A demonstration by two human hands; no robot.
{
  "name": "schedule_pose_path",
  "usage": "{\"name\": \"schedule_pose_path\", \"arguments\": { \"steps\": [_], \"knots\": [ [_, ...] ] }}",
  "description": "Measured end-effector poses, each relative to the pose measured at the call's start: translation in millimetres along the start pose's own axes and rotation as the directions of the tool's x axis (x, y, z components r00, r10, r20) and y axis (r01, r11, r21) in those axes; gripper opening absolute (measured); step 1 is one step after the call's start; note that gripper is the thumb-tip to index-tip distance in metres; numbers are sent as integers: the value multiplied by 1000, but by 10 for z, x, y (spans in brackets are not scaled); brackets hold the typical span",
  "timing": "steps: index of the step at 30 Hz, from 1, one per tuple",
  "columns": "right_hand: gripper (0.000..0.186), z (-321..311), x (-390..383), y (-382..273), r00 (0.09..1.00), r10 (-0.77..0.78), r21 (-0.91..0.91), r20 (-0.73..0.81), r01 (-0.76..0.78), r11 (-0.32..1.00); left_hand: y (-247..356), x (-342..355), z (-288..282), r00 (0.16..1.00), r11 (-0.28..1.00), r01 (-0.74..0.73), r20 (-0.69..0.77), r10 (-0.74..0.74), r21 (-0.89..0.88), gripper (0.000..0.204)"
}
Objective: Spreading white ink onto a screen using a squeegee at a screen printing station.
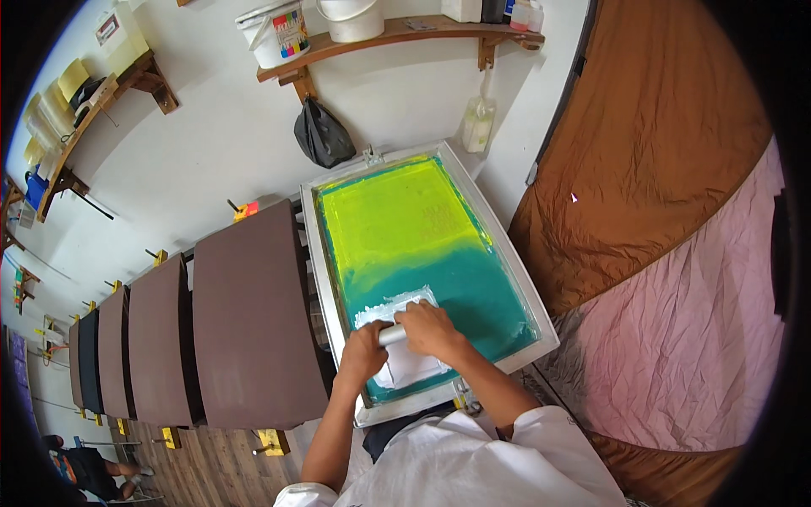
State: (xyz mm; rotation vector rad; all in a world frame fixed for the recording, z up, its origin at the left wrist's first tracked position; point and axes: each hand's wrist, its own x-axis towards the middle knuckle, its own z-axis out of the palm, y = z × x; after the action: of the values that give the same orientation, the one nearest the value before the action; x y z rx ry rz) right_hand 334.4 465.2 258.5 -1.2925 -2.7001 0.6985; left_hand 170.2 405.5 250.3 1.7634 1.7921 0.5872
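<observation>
A screen printing frame [528,297] with pale edges lies in front of me. Its mesh is teal green [473,296] on the near part and bright yellow-green [389,207] on the far part, where a faint printed area shows. Both hands grip a pale bar, seemingly a squeegee handle [392,335], over the near left of the mesh. My left hand [364,351] is wrapped round its left end, and my right hand [428,328] is closed over its right side. Thick white ink [418,368] lies around and under the bar; the blade's contact with the mesh is hidden.
To the left runs a row of boards with dark brown cloth [249,321], with yellow clamps [272,442] at their ends. A shelf [397,34] holds white buckets [351,21]; a black bag [323,133] hangs below. Brown and pink sheets [650,338] drape at right. Another person [89,469] stands far left.
</observation>
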Motion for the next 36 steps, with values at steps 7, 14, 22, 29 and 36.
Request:
{"name": "schedule_pose_path", "arguments": {
  "steps": [7, 14, 22, 29, 36],
  "knots": [
    [39, 237, -618, -148, 998, -29, 75, -64, 34, 997, 115, -665, 249, 994, 994, -106, -30, 106, 6, 50],
    [29, 124, -811, -160, 988, 4, 61, 156, -14, 998, 335, -837, 115, 991, 996, -16, 133, 27, -88, 47],
    [25, -50, 300, 78, 995, 0, 34, 104, -4, 999, -92, 142, -30, 998, 998, 57, 0, -57, 5, 36],
    [28, 124, 87, 71, 998, -21, 31, 59, 19, 999, -80, -108, 143, 998, 999, 20, -63, -17, 48, 43],
    [36, 170, -338, -49, 1000, -2, 16, 14, 2, 1000, 86, -467, 264, 997, 999, 44, -70, -43, 5, 41]
  ]
}}
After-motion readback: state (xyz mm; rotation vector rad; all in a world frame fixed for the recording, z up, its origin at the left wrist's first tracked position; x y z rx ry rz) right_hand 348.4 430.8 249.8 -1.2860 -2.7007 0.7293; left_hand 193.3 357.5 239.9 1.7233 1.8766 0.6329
